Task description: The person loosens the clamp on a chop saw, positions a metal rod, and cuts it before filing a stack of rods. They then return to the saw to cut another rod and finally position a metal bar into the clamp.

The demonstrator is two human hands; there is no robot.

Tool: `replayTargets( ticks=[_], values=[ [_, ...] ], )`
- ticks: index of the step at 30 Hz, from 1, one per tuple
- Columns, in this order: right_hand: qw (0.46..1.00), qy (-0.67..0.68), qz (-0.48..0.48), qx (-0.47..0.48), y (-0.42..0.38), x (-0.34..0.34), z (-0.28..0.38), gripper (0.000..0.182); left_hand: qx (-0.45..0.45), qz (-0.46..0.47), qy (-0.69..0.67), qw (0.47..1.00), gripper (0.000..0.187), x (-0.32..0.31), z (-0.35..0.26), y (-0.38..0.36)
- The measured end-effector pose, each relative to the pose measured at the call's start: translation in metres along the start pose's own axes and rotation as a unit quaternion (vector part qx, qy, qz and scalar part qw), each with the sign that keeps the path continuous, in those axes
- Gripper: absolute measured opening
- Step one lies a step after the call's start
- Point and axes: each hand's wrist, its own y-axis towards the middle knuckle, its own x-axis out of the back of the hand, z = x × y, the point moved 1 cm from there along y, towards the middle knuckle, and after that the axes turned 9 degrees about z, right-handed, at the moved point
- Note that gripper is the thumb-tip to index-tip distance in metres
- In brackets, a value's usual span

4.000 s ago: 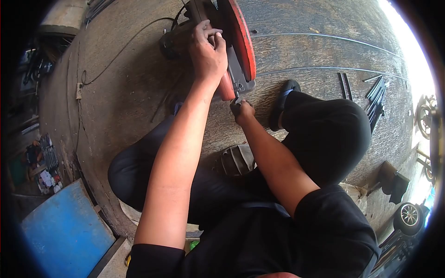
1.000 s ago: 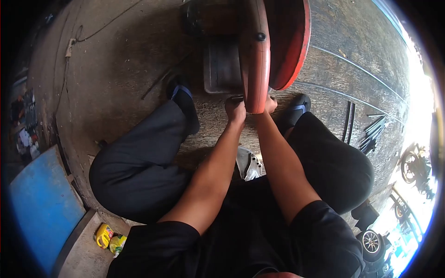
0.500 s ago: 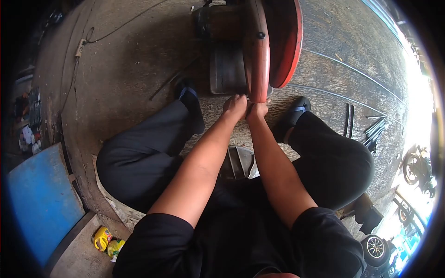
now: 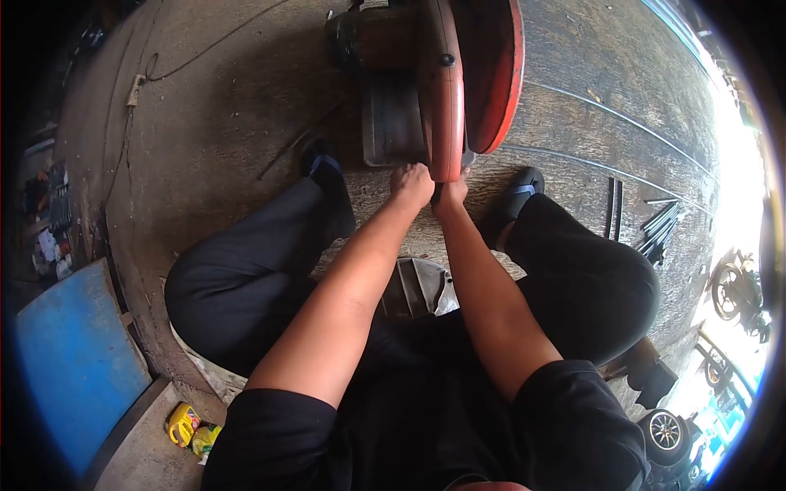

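A red cut-off saw stands on the floor between my feet, its handle pointing toward me and its round red guard to the right. My left hand is closed at the near edge of the saw's grey metal base, left of the handle's end. Close beside it, my right hand is curled just under the handle, partly covered by it. Something small and dark shows between the hands. What the fingers hold is hidden.
Long thin metal rods lie on the worn wooden floor to the right, near several short dark bars. A cable with a connector runs at the left. A blue panel and a yellow bottle are at lower left. Wheels stand at lower right.
The view has shifted slightly, so the saw appears a little further left. My left hand has turned slightly, and a small gap has opened between my hands. The saw's handle looks unchanged.
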Motion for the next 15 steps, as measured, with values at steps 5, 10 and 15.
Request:
replayTargets(
  ticks=[5, 10, 15],
  values=[
    [0.965, 0.24, 0.104, -0.035, -0.006, -0.012, -0.019, 0.081, -0.121, -0.031, 0.33, 0.936, 0.026, 0.001, 0.013, -0.009],
    [0.949, 0.286, 0.122, -0.055, -0.008, -0.021, -0.006, 0.077, -0.195, -0.043, 0.423, 0.884, 0.022, 0.003, 0.024, -0.012],
    [0.971, 0.227, 0.056, -0.055, -0.009, -0.021, 0.004, 0.07, -0.198, -0.036, 0.416, 0.887, 0.025, -0.008, 0.031, 0.008]
  ],
)
